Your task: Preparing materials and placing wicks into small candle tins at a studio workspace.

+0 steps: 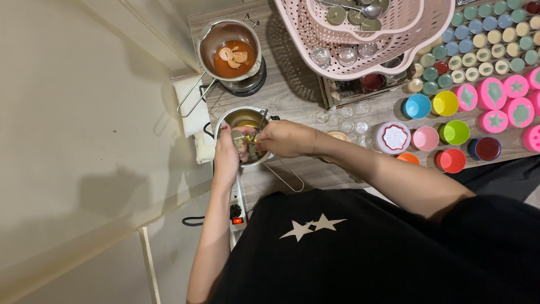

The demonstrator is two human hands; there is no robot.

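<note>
Working over the near pot on the tabletop: left hand grasps a small jar at the rim; right hand grips a metal tool probing it. Advisable: keep the jar steady above the pot, tool strokes short.

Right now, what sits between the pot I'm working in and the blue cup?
In the head view, small clear glass jars lie on the table between the near pot and blue cup.
</note>
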